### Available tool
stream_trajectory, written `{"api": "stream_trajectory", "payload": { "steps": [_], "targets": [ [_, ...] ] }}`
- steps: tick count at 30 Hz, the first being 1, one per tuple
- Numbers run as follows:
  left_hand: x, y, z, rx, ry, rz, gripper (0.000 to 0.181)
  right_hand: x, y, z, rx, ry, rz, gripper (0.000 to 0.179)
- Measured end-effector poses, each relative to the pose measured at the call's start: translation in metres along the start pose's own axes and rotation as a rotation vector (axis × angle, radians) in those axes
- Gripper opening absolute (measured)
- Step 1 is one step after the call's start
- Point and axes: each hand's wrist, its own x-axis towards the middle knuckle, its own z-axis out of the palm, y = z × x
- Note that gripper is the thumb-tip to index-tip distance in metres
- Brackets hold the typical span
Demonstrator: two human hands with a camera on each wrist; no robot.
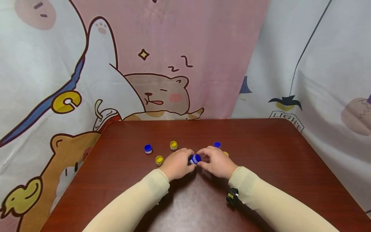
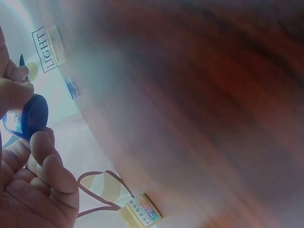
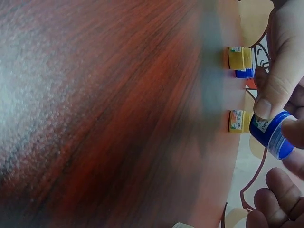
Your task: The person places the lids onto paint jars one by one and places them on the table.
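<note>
Above the middle of the table, both hands meet at a small blue paint jar (image 1: 195, 159), which is tilted. My left hand (image 1: 177, 163) grips its labelled body, the thumb pressing on the label side in the right wrist view. The right hand (image 1: 218, 162) has its thumb and a finger at the ribbed lid end (image 3: 279, 142); its other fingers curl free below. In the left wrist view, fingers cover part of the jar (image 2: 34, 116). Near the left hand stand a yellow jar (image 1: 159, 160) and another yellow jar (image 1: 173, 145).
A blue jar (image 1: 148, 149) stands farther left. Behind the right hand are another blue jar (image 1: 217, 145) and a partly hidden yellow jar (image 1: 225, 154). The reddish-brown table (image 1: 261, 138) ends at a patterned cloth (image 1: 214, 64) hanging behind it.
</note>
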Motion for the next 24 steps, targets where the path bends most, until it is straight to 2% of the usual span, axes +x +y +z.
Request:
{"api": "stream_trajectory", "payload": {
  "steps": [8, 16, 21, 24],
  "targets": [
    [-0.001, 0.0006, -0.0003, 0.013, 0.0, 0.003, 0.035, 0.0, -0.0009, 0.0004, -0.002, 0.008, 0.01, 0.039],
    [-0.0011, 0.0002, 0.0001, 0.011, 0.003, 0.006, 0.033, -0.0002, -0.0018, 0.0, 0.011, 0.006, 0.001, 0.025],
    [-0.0015, 0.0007, -0.0005, 0.014, 0.002, 0.007, 0.034, -0.0009, -0.0023, 0.0002, 0.013, 0.009, 0.017, 0.036],
    [-0.0019, 0.0012, -0.001, 0.013, 0.0, 0.004, 0.034, -0.0012, -0.0028, 0.0005, 0.012, 0.008, 0.014, 0.036]
  ]
}}
